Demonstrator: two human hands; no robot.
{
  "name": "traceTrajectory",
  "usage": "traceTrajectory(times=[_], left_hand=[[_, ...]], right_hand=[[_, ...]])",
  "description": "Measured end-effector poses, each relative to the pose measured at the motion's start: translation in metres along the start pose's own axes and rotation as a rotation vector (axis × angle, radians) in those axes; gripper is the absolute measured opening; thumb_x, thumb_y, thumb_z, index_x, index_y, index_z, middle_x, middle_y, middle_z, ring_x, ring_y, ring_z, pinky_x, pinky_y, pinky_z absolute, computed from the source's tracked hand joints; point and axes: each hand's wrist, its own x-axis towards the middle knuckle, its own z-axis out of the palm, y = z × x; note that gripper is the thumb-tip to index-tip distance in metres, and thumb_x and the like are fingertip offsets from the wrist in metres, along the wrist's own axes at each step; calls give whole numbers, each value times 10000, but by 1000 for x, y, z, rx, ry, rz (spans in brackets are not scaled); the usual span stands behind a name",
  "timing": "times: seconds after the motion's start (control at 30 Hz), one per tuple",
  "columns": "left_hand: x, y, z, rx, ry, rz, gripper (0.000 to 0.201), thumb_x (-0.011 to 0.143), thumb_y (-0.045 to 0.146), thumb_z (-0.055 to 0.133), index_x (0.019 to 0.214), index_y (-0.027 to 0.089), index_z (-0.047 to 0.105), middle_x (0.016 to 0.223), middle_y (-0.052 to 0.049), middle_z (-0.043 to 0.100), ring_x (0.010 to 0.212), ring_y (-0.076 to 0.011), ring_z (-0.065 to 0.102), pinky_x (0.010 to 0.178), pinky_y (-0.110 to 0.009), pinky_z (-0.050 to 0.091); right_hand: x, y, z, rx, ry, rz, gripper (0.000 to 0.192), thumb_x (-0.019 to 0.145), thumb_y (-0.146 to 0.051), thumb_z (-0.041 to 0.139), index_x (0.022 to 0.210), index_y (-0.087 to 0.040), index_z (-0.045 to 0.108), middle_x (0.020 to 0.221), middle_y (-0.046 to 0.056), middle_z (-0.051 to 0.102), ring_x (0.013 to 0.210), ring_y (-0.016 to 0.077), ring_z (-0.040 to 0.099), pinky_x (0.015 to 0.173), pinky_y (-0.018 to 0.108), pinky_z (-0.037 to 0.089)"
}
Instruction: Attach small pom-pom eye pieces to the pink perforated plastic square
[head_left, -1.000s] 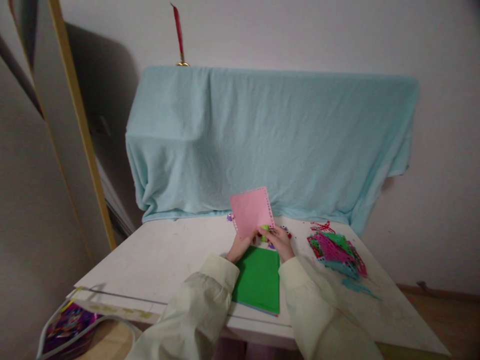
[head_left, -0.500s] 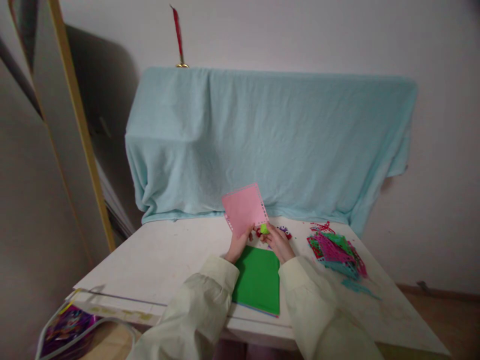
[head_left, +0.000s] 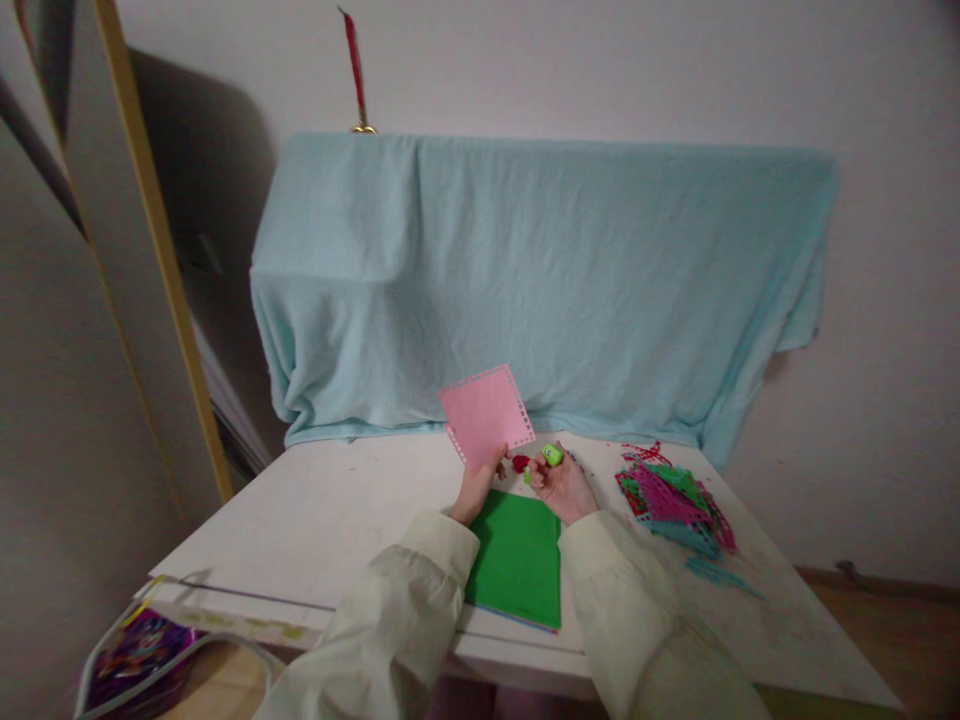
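Observation:
My left hand (head_left: 478,488) pinches the lower edge of a pink sheet of paper (head_left: 486,408), which is tilted up and has small punched holes along its edges. My right hand (head_left: 562,490) is closed around a small bright green craft punch (head_left: 552,455), just right of the paper and apart from it. Between the hands a small red thing (head_left: 520,463) lies on the table, partly hidden by my right fingers. Below both hands is a stack of coloured paper with a green sheet (head_left: 517,560) on top.
A pile of punched pink, green, red and blue paper (head_left: 675,505) lies to the right on the white table (head_left: 322,520). Light blue cloth (head_left: 547,280) hangs behind the table. A purple packet (head_left: 139,655) is at the lower left, below the table edge.
My right hand has moved right with the punch, away from the paper's corner, and turned the punch over. The pink sheet has shifted slightly left in my left hand.

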Motion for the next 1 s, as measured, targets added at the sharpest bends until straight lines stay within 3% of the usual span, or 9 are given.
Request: traceTrajectory(times=[0.17,0.33,0.6,0.73,0.8,0.9,1.0], left_hand=[[-1,2,0,-1,5,-20,442,781,588,530,779,161,643,524,28,532,505,-117,488,599,-257,399],[0,-2,0,7,3,-1,438,775,589,538,779,164,646,527,30,535,503,-116,495,601,-258,408],[2,-6,0,-9,26,-16,432,772,583,546,749,161,635,532,25,535,518,-119,496,607,-261,422],[3,-7,-2,-19,-5,5,436,787,587,521,792,168,639,544,30,525,515,-116,496,611,-256,423],[3,-8,-3,-18,-1,15,430,792,582,518,805,169,637,554,31,526,518,-116,496,618,-255,422],[3,-8,-3,-7,23,13,425,786,581,526,807,172,639,569,29,531,515,-114,492,618,-250,418],[2,-5,-2,8,43,3,422,779,586,530,791,180,644,572,26,539,513,-115,492,618,-248,414]], right_hand=[[1,-2,3,-192,46,-41,412,851,-557,488,654,-200,544,670,41,567,608,170,555,523,279,425],[3,-3,14,-346,133,-174,513,782,-694,476,643,-205,546,661,54,599,675,211,601,636,333,477],[-2,-3,22,-311,19,-199,563,786,-742,399,584,-223,485,753,73,626,878,234,617,811,393,471],[-5,-4,26,-316,21,-212,545,778,-731,437,578,-225,460,891,90,633,985,240,581,793,392,480],[-5,-4,26,-299,31,-203,547,772,-737,437,588,-222,469,908,92,629,945,241,587,743,380,486],[-4,-5,24,-258,51,-189,563,777,-746,405,601,-218,490,813,76,614,733,204,583,630,340,467],[-3,-5,21,-314,63,-179,590,791,-748,354,571,-215,480,560,14,489,470,138,421,485,284,374]])
